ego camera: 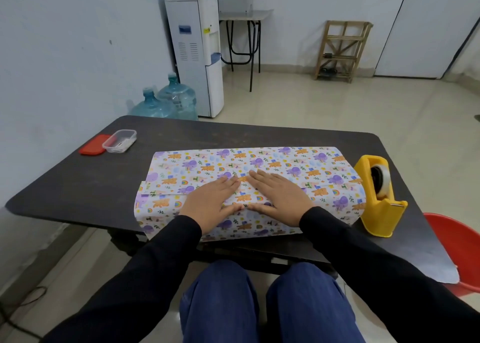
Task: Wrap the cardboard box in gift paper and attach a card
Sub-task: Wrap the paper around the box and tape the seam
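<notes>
Pressing straight-fingered left grip [211, 199] and right grip [279, 196] onto animal-print gift paper [207, 166], long axis crosswise mid-frame; yellow plastic tape dispenser [376, 199] nearer right grip.

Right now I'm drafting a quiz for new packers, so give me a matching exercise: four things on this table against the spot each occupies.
Things:
1. tape dispenser
2. clear container
3. red lid
4. gift paper

Places:
A. far left, outermost
B. right end of the table
C. middle, under the left hand and right hand
D. far left, just right of the lid

Pairs: 1-B, 2-D, 3-A, 4-C
</notes>
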